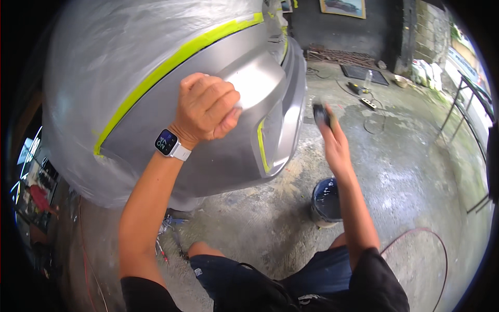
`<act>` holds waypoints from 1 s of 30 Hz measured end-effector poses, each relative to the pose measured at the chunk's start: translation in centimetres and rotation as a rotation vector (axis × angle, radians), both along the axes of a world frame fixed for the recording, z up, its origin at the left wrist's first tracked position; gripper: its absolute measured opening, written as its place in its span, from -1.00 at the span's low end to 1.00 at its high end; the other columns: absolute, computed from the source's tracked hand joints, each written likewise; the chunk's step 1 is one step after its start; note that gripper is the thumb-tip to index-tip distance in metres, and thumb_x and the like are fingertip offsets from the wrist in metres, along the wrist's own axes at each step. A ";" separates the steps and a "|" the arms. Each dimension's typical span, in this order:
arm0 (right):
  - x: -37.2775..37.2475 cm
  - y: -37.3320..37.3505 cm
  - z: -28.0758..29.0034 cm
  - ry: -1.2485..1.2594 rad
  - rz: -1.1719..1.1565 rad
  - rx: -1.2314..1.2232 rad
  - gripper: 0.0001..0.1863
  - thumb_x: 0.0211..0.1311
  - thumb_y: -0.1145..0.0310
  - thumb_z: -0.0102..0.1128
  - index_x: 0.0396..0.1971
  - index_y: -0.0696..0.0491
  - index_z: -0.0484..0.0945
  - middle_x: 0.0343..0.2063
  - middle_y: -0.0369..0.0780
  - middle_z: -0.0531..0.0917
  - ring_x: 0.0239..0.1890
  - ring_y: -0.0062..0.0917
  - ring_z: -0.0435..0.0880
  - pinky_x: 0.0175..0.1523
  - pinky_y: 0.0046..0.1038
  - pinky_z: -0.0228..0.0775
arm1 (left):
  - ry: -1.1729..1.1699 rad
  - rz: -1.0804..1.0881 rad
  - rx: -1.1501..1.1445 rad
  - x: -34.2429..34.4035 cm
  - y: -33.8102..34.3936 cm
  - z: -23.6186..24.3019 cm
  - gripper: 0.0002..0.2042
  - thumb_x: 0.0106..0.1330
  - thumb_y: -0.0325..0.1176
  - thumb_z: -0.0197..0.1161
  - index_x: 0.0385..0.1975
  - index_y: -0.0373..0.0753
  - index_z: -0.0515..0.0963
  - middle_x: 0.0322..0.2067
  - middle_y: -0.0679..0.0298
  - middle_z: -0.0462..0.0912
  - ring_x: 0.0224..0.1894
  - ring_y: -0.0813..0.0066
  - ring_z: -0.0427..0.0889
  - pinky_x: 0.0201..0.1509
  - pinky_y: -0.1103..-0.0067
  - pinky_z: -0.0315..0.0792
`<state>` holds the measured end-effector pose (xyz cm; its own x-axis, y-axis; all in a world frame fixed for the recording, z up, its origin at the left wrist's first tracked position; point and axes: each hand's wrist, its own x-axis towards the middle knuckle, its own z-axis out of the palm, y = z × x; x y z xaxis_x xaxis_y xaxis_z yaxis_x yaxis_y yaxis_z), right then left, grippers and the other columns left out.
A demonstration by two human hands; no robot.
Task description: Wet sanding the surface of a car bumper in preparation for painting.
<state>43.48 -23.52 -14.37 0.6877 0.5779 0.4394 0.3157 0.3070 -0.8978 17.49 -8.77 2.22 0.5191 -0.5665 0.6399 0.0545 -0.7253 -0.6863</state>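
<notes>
A silver-grey car bumper (218,151) fills the left and middle of the head view. Above it, clear plastic sheeting (114,57) covers the car body, edged with yellow-green masking tape (171,65). My left hand (208,106), with a watch (167,143) on the wrist, is closed in a fist in front of the bumper; what it holds, if anything, is hidden. To the right of the bumper, my right hand (335,143) grips a small black object (323,115), smeared by motion, its kind unclear. Whether the left fist touches the bumper, I cannot tell.
A dark bucket (326,200) of liquid stands on the wet concrete floor beside my right forearm. Farther off lie a power strip (368,104) with a cord, a black tray-like panel (364,74) and metal rods (340,55). A reddish hose (426,230) curves at lower right.
</notes>
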 end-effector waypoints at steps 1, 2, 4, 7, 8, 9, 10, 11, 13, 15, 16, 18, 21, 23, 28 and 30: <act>-2.4 1.3 4.3 -0.063 -0.088 0.108 -0.41 0.48 0.47 -0.01 0.48 0.21 0.22 0.41 0.01 0.41 0.49 -0.29 0.32 0.52 -0.39 0.10 | -0.023 -0.010 -0.044 -0.3 0.1 0.0 -0.81 0.21 -0.32 0.28 -0.21 -0.18 0.62 -0.24 0.29 0.67 -0.19 0.29 0.64 0.09 0.31 0.36; -4.4 2.9 7.8 -0.181 -0.200 0.194 -0.41 0.45 0.45 0.03 0.45 0.21 0.25 0.39 0.08 0.40 0.46 -0.17 0.37 0.50 -0.31 0.17 | -0.036 -0.051 -0.035 -0.7 0.2 0.0 -0.81 0.21 -0.32 0.28 -0.21 -0.18 0.62 -0.24 0.29 0.67 -0.19 0.29 0.64 0.09 0.31 0.36; -7.9 4.6 10.6 -0.567 -0.386 0.359 -0.37 0.36 0.36 0.19 0.38 0.27 0.30 0.28 0.18 0.48 0.33 0.04 0.47 0.47 -0.19 0.23 | -0.081 0.004 -0.049 -2.0 0.7 0.1 -0.85 0.21 -0.32 0.30 -0.24 -0.14 0.61 -0.27 0.35 0.62 -0.23 0.35 0.61 0.04 0.38 0.32; -10.7 5.7 10.3 -0.883 -0.349 0.150 -0.30 0.32 0.20 0.21 0.36 0.26 0.32 0.34 0.17 0.41 0.41 0.03 0.38 0.49 -0.01 0.14 | -0.139 0.077 -0.065 -4.9 1.9 -0.2 -0.85 0.22 -0.33 0.31 -0.23 -0.15 0.61 -0.30 0.36 0.62 -0.26 0.33 0.60 0.01 0.37 0.32; -10.9 5.5 9.5 -0.925 -0.332 0.184 -0.29 0.34 0.17 0.18 0.39 0.25 0.30 0.37 0.15 0.38 0.45 0.01 0.32 0.51 0.02 0.07 | -0.142 0.068 -0.080 -5.6 2.4 -0.6 -0.85 0.22 -0.33 0.31 -0.23 -0.15 0.61 -0.30 0.36 0.62 -0.26 0.33 0.60 0.01 0.37 0.32; -11.2 5.3 9.0 -0.986 -0.257 0.097 -0.27 0.35 0.13 0.15 0.41 0.24 0.28 0.41 0.12 0.34 0.49 0.00 0.26 0.53 0.05 0.01 | -0.143 0.089 -0.092 -6.1 2.8 -0.9 -0.83 0.22 -0.35 0.31 -0.21 -0.18 0.61 -0.31 0.32 0.62 -0.26 0.30 0.59 0.01 0.36 0.32; -10.7 5.3 8.5 -0.976 -0.277 0.163 -0.27 0.35 0.13 0.15 0.41 0.24 0.28 0.41 0.12 0.34 0.49 0.00 0.26 0.53 0.05 0.01 | -0.149 0.094 -0.091 -6.3 3.2 -1.1 -0.81 0.22 -0.38 0.32 -0.19 -0.21 0.61 -0.31 0.28 0.63 -0.26 0.26 0.59 0.01 0.36 0.31; -10.2 5.4 8.1 -0.966 -0.296 0.143 -0.27 0.37 0.12 0.13 0.43 0.22 0.27 0.42 0.11 0.34 0.50 -0.01 0.24 0.55 0.02 -0.02 | -0.149 0.113 -0.113 -6.3 3.5 -1.3 -0.81 0.22 -0.38 0.32 -0.19 -0.21 0.61 -0.31 0.28 0.63 -0.26 0.26 0.59 0.01 0.36 0.31; -9.1 6.0 8.5 -0.952 -0.301 0.110 -0.26 0.38 0.11 0.11 0.45 0.21 0.26 0.42 0.10 0.35 0.51 -0.02 0.23 0.56 0.00 -0.04 | -0.124 0.183 -0.087 -6.2 3.8 -1.7 -0.81 0.23 -0.37 0.32 -0.18 -0.21 0.61 -0.34 0.28 0.62 -0.28 0.27 0.58 -0.01 0.37 0.30; -8.3 6.5 9.9 -0.600 -0.119 0.155 -0.28 0.40 0.10 0.07 0.44 0.20 0.27 0.40 0.10 0.36 0.51 -0.03 0.24 0.56 -0.03 -0.05 | -0.144 0.160 -0.085 -6.2 3.6 -1.7 -0.82 0.24 -0.36 0.32 -0.18 -0.20 0.61 -0.35 0.28 0.61 -0.28 0.28 0.58 -0.02 0.38 0.30; -8.6 6.7 10.1 -0.705 -0.129 0.199 -0.32 0.40 0.15 0.08 0.42 0.20 0.30 0.38 0.11 0.39 0.51 -0.06 0.24 0.57 -0.05 -0.06 | -0.138 0.175 -0.089 -6.1 3.6 -1.4 -0.82 0.24 -0.36 0.32 -0.18 -0.20 0.60 -0.36 0.28 0.60 -0.29 0.28 0.58 -0.03 0.39 0.30; -9.8 6.2 9.1 -0.921 -0.255 0.210 -0.34 0.39 0.19 0.11 0.40 0.21 0.32 0.39 0.10 0.39 0.51 -0.07 0.25 0.57 -0.05 -0.07 | -0.154 0.164 -0.061 -6.1 3.5 -1.2 -0.84 0.25 -0.32 0.32 -0.22 -0.18 0.61 -0.37 0.32 0.59 -0.33 0.31 0.56 -0.05 0.39 0.29; -9.5 5.2 7.8 -1.044 -0.275 0.197 -0.33 0.37 0.21 0.11 0.40 0.21 0.32 0.39 0.11 0.38 0.50 -0.07 0.25 0.57 -0.06 -0.06 | -0.158 0.162 -0.045 -5.7 3.5 -1.2 -0.85 0.26 -0.28 0.32 -0.25 -0.15 0.62 -0.39 0.35 0.57 -0.37 0.35 0.54 -0.08 0.40 0.28; -9.1 5.5 7.6 -1.084 -0.275 0.188 -0.33 0.36 0.21 0.11 0.40 0.21 0.32 0.39 0.12 0.38 0.50 -0.06 0.26 0.56 -0.05 -0.05 | -0.157 0.168 -0.047 -5.7 3.5 -1.3 -0.86 0.26 -0.28 0.31 -0.26 -0.15 0.62 -0.40 0.36 0.57 -0.37 0.35 0.53 -0.08 0.40 0.28; -10.3 6.1 8.4 -1.001 -0.227 0.304 -0.31 0.31 0.20 0.17 0.38 0.21 0.35 0.41 0.09 0.36 0.51 -0.08 0.25 0.57 -0.02 -0.05 | -0.149 0.191 -0.044 -5.8 3.5 -1.3 -0.86 0.27 -0.29 0.31 -0.25 -0.16 0.62 -0.40 0.36 0.57 -0.37 0.36 0.54 -0.07 0.40 0.28; -11.1 5.1 7.6 -1.087 -0.198 0.263 -0.30 0.31 0.23 0.17 0.40 0.20 0.32 0.43 0.08 0.34 0.51 -0.08 0.25 0.57 -0.02 -0.06 | -0.150 0.181 -0.050 -5.8 3.5 -1.4 -0.86 0.27 -0.29 0.32 -0.25 -0.16 0.62 -0.40 0.36 0.57 -0.37 0.36 0.54 -0.07 0.40 0.28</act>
